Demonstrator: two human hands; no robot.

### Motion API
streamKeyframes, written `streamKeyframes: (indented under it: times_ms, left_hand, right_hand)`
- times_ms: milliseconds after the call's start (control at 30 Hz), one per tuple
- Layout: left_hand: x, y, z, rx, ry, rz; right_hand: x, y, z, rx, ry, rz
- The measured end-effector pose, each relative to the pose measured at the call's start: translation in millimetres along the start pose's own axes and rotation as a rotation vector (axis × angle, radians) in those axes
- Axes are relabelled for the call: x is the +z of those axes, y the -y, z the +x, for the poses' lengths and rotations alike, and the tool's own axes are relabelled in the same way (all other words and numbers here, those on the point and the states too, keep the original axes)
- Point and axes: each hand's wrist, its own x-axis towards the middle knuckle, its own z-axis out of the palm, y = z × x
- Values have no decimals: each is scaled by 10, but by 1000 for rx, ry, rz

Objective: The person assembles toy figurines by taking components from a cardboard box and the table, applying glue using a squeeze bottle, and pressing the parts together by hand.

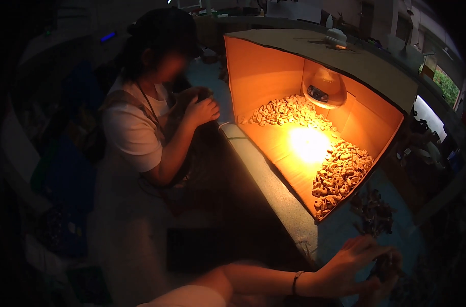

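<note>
Big cardboard box (274, 66) lies on its side on the bench (274, 184), open toward us, probably to trap heat from the lamp (323, 88) glowing over pale curled pieces (340, 171) inside. A co-worker (135, 128) stands left of the box, hands together. Below its front corner, my hand (353, 263) curls its fingers over dark scraps (374, 210); the other hand isn't visible. No labels show.
</note>
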Motion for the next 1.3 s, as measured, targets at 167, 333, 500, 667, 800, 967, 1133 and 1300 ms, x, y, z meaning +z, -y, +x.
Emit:
streamKeyframes:
  times_ms: [167, 333, 500, 667, 800, 967, 1133, 1300]
  left_hand:
    - [70, 120, -46, -2, -44, 31]
    - [51, 152, -371, -271, 26, 10]
    - [37, 182, -463, -233, -5, 123]
    - [-6, 176, -483, -335, 42, 25]
    - [-59, 155, -500, -285, 43, -34]
    - [-136, 173, -545, -96, 2, 102]
    - [-160, 96, -543, -97, -25, -9]
    - [-228, 64, -481, -8, -67, -64]
  right_hand:
    - [-8, -155, -3, -80, -30, 8]
    - [-42, -576, -447, 115, -105, 75]
    - [-49, -695, -561, 256, -114, 143]
    - [-1, -523, -521, 323, -55, 87]
    - [52, -382, -500, 245, -4, 87]
    - [131, -350, -539, 284, 1, 286]
    - [162, -301, -578, 282, -20, 361]
    - [255, -208, -534, 310, -29, 386]
